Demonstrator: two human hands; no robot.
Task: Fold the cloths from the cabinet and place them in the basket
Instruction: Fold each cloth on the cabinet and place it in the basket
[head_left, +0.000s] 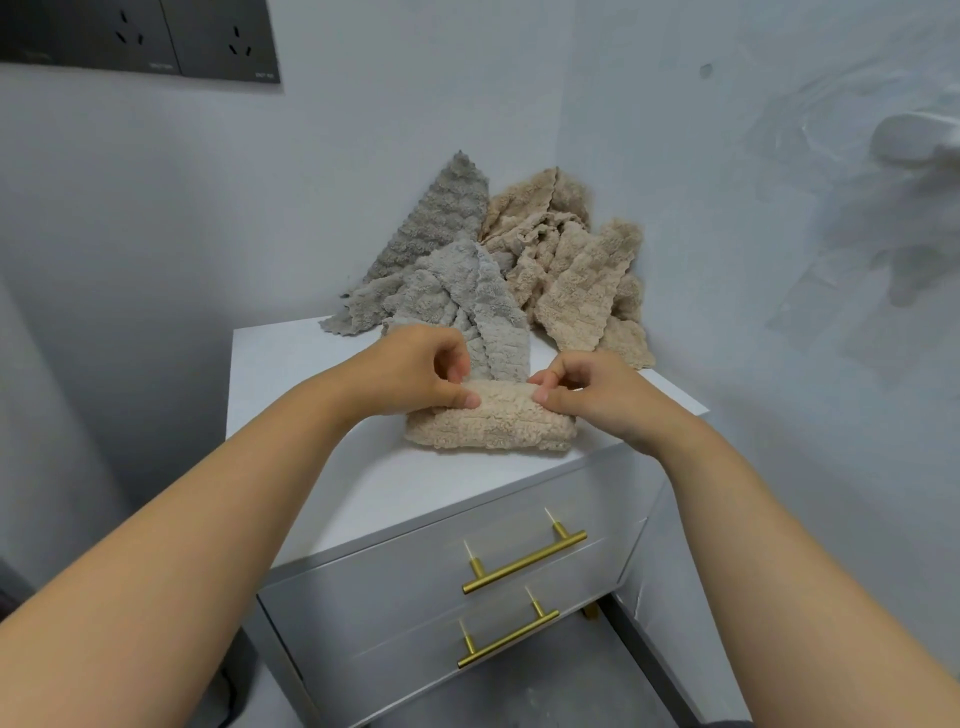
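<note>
A beige fluffy cloth lies folded into a thick band on the white cabinet top. My left hand pinches its upper left edge between thumb and fingers. My right hand pinches the upper right edge the same way. Behind them a heap of loose cloths leans in the wall corner: grey cloths on the left, beige cloths on the right. No basket is in view.
The cabinet has two drawers with brass bar handles, the upper handle above the lower handle. White walls close in behind and to the right. A dark socket panel sits on the wall at the upper left.
</note>
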